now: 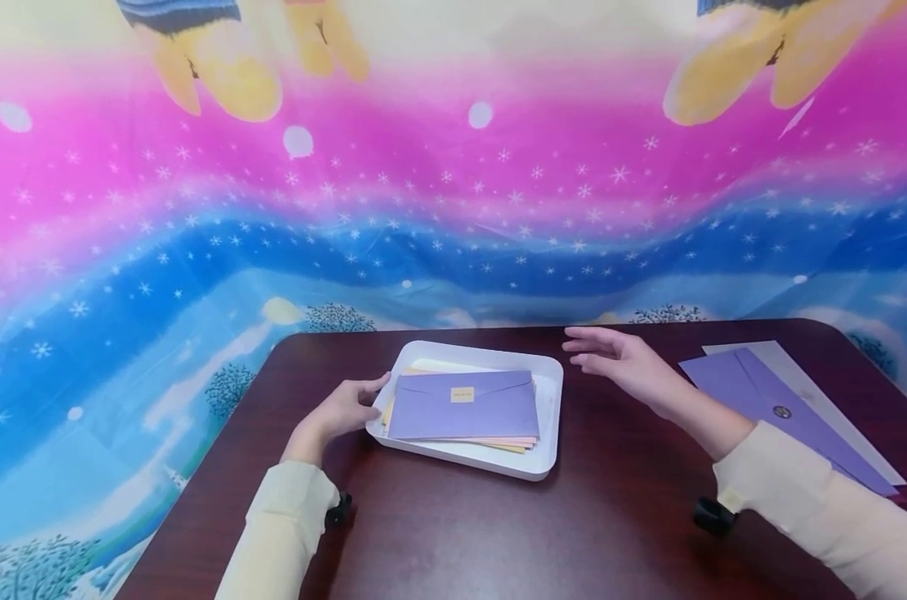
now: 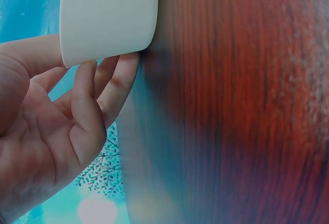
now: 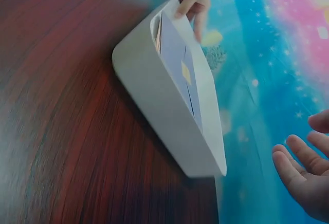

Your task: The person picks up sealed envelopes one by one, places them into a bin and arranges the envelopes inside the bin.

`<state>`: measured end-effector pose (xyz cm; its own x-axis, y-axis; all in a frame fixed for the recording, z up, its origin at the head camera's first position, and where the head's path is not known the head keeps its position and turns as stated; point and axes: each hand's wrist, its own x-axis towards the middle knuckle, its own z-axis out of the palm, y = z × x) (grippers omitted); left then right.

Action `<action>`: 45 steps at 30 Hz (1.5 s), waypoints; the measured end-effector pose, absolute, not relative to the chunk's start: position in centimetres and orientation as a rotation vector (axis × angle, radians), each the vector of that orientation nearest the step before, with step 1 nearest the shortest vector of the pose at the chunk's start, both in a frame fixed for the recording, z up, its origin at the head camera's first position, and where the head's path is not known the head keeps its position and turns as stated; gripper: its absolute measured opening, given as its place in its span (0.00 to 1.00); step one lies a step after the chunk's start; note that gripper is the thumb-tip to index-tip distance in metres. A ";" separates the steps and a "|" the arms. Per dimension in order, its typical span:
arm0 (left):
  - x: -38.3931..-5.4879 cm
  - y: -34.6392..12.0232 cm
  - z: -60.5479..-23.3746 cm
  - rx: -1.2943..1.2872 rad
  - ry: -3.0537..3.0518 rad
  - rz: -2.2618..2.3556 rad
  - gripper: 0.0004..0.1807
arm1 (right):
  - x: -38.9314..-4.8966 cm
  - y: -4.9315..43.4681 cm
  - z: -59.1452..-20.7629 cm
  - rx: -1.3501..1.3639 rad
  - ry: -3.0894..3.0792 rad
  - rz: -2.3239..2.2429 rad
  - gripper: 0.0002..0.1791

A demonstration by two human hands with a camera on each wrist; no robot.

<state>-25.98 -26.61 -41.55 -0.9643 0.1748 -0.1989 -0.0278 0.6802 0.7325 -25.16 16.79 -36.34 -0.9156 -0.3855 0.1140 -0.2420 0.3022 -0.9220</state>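
Note:
A white tray [image 1: 461, 463] sits on the dark wooden table, holding a small stack of envelopes. On top lies a purple envelope [image 1: 463, 417] with a pale yellow sticker; pink and yellow edges peek out beneath it. My left hand [image 1: 341, 412] grips the tray's left end, thumb at the rim, fingers against the outer wall [image 2: 110, 18] in the left wrist view. Apart from the tray, beyond its right end, my right hand [image 1: 624, 363] hovers with fingers extended and nothing in them. The right wrist view shows that hand's fingers [image 3: 295, 170] loosely spread.
At the table's right lies another purple envelope [image 1: 754, 392] with a dark round seal, overlapping a white envelope [image 1: 799, 367]. A printed cloth backdrop [image 1: 453, 192] hangs behind the dark table [image 1: 453, 533].

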 end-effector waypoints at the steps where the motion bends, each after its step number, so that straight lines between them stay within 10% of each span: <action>1: -26.0 -26.6 -41.5 0.117 2.640 1.158 0.38 | -25.0 17.1 -36.4 -0.600 2.470 -1.658 0.27; 16: -25.9 -26.7 -41.5 0.118 2.634 1.168 0.38 | -23.1 23.4 -38.7 -0.778 2.841 -1.387 0.24; 45: -26.5 -26.3 -41.0 0.114 2.593 1.199 0.38 | -20.2 35.6 -43.4 -0.290 3.053 -1.001 0.28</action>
<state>-26.48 -26.25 -41.01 -0.9573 0.1877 -0.2200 -0.0460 0.6521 0.7568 -20.22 35.61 -43.43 -0.9803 -0.1441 0.1352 -0.1962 0.7917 -0.5786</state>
